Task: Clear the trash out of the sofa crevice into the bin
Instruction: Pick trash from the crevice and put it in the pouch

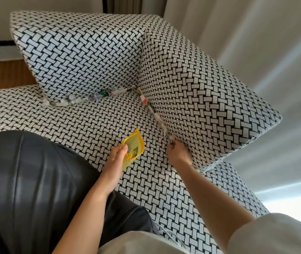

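Two hands busy here: my left hand (115, 160) is pinching a yellow pouch (134, 148) by its rim, thumb on top, holding it open over the sofa seat (91, 121). My right hand (178, 153) is poking its fingertips into the crack under the side cushion (191, 85), right at a white scrap (171, 138). It's blurry, so I can't tell if I'm gripping it. Trash (150, 105) is sitting all along that crack and under the back cushion (83, 52) too.
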The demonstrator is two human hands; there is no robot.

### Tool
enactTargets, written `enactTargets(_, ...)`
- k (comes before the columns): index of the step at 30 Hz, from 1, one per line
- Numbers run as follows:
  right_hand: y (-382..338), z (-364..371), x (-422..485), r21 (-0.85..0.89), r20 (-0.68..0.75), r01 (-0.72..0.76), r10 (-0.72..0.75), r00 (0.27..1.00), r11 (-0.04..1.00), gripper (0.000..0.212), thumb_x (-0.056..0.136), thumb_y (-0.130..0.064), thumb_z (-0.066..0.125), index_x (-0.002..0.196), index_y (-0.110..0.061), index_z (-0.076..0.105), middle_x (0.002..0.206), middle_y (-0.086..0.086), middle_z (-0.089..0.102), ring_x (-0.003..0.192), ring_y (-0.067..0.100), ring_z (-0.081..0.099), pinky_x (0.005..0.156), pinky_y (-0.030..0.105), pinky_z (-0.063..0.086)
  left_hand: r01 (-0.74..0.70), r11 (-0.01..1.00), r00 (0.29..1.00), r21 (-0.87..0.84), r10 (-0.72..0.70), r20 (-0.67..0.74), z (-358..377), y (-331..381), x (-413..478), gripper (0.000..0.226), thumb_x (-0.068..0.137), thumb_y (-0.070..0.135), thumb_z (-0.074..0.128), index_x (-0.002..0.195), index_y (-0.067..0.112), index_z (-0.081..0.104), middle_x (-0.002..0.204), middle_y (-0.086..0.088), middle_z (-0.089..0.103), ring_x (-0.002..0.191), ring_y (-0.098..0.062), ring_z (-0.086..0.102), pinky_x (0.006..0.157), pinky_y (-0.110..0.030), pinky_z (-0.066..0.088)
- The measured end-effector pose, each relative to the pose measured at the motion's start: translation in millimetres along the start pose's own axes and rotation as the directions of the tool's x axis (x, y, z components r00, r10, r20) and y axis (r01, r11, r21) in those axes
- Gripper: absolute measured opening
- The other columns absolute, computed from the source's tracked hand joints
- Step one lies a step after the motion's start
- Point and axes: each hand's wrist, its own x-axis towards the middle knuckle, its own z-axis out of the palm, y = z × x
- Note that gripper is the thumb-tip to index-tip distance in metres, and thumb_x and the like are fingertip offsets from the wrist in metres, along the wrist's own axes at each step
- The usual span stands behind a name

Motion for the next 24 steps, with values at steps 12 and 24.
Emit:
enactTargets(12,-2.1,-3.5,4.5,0.041,0.008,0.0,-0.001,1.0,0.999,0.026,0.095,-0.033,0.044,0.111,-0.018,0.059,0.079,0.0,0.062,0.06,0.014,0.05,0.048,0.022,0.035,-0.014,1.0,1.0,0.004,0.014,-0.01,-0.5,-0.6,1.3,0.028,0.096,0.043,0.03,0.117,0.025,0.037,0.103,0.001,0.048,0.102,-0.022,0.048,0.085,-0.035,0.038)
enactTargets(24,-11.0,4.4,-1.4,-0.024,-0.233,-0.01,0.004,0.972,1.0,0.028,0.099,-0.025,0.037,0.099,-0.011,0.061,0.074,0.0,0.053,0.065,0.018,0.053,0.058,0.025,0.042,0.002,1.0,1.0,0.006,-0.002,-0.013,-1.8,-0.5,0.8,0.035,0.095,0.045,0.031,0.124,0.026,0.037,0.107,0.002,0.046,0.106,-0.023,0.047,0.091,-0.038,0.039)
